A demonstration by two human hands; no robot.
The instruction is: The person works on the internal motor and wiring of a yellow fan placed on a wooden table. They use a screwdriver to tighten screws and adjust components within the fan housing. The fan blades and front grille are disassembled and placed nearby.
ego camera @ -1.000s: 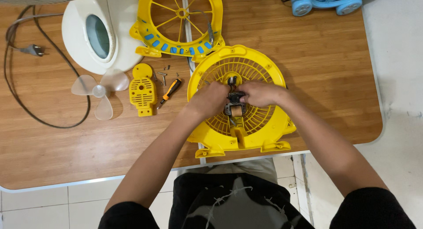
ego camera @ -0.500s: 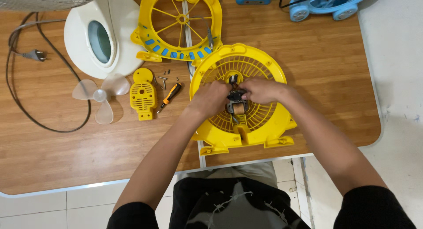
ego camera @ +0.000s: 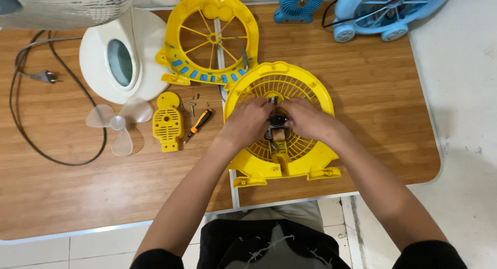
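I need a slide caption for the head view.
Both hands, left and right, grip the motor in a yellow fan housing.

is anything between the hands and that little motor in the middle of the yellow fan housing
Nothing visible does. The left hand and right hand already close on the small motor from either side, at the centre of the yellow fan housing. The screwdriver lies off to the left, apart.
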